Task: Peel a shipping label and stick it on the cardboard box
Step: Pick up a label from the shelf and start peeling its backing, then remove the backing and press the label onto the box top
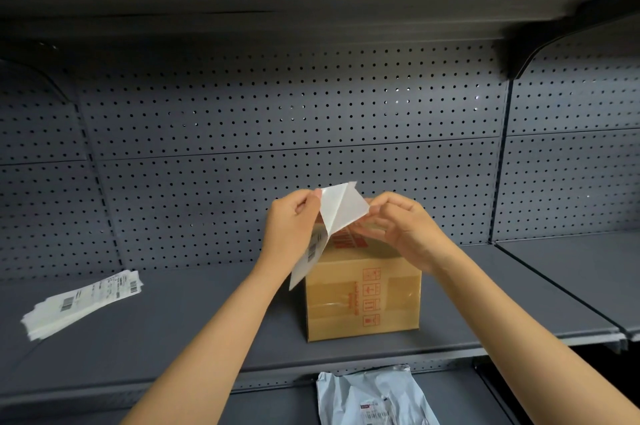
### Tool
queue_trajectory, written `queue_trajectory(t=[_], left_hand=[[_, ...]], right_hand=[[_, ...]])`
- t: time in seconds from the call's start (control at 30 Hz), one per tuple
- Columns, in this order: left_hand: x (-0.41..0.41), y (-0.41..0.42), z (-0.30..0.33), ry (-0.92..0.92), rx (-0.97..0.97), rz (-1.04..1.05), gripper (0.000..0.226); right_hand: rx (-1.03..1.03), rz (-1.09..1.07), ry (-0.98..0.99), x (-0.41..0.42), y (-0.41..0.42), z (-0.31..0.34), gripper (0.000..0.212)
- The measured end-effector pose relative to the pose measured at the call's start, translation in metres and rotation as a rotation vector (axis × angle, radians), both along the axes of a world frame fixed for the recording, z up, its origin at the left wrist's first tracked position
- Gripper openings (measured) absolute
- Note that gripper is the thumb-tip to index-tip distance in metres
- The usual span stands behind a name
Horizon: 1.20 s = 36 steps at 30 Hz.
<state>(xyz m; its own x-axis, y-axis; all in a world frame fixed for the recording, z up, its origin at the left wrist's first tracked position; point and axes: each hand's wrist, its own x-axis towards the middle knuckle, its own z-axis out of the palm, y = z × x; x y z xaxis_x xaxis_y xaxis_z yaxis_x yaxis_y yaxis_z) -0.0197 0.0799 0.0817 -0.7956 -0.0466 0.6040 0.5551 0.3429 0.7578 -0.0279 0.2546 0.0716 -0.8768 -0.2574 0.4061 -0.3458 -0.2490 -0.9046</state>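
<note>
A brown cardboard box (363, 300) with red printed symbols stands on the grey shelf, sealed with clear tape. Above its top I hold a white shipping label (313, 251), printed side facing left and down. My left hand (294, 227) pinches the label's upper edge. My right hand (401, 227) pinches a corner of the white backing sheet (341, 208), which is partly pulled away from the label and folded toward the right. Both hands hover over the box's top, hiding part of it.
A stack of printed shipping labels (81, 303) lies on the grey shelf (173, 320) at the left. A pale plastic mailer bag (374, 397) rests on the lower shelf below the box. Perforated back panels rise behind; another shelf overhangs above.
</note>
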Motion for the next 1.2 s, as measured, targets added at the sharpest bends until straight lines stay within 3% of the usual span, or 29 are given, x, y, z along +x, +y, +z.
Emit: queue_trajectory(t=[0.4, 0.63, 0.77, 0.87, 1.1, 1.13, 1.2], left_hand=[[-0.004, -0.015, -0.004, -0.246, 0.612, -0.080, 0.021], [-0.008, -0.023, -0.003, -0.230, 0.740, -0.050, 0.020], [-0.012, -0.025, -0.003, -0.233, 0.780, -0.049, 0.019], [-0.015, -0.026, -0.003, -0.243, 0.799, -0.042, 0.019], [-0.023, -0.028, -0.005, -0.265, 0.808, -0.040, 0.028], [-0.024, -0.028, -0.005, -0.264, 0.806, -0.043, 0.027], [-0.025, -0.028, -0.005, -0.263, 0.808, -0.044, 0.022]], right_hand=[[-0.327, 0.024, -0.187, -0.005, 0.031, -0.007, 0.040], [-0.547, -0.067, -0.267, -0.009, 0.058, -0.012, 0.039], [-0.640, -0.083, -0.267, -0.014, 0.079, -0.020, 0.019], [-0.715, -0.120, -0.265, -0.018, 0.100, -0.029, 0.045], [-0.855, -0.330, -0.334, -0.025, 0.142, -0.048, 0.072], [-0.828, -0.341, -0.377, -0.022, 0.140, -0.046, 0.070], [-0.792, -0.425, -0.434, -0.015, 0.138, -0.044, 0.027]])
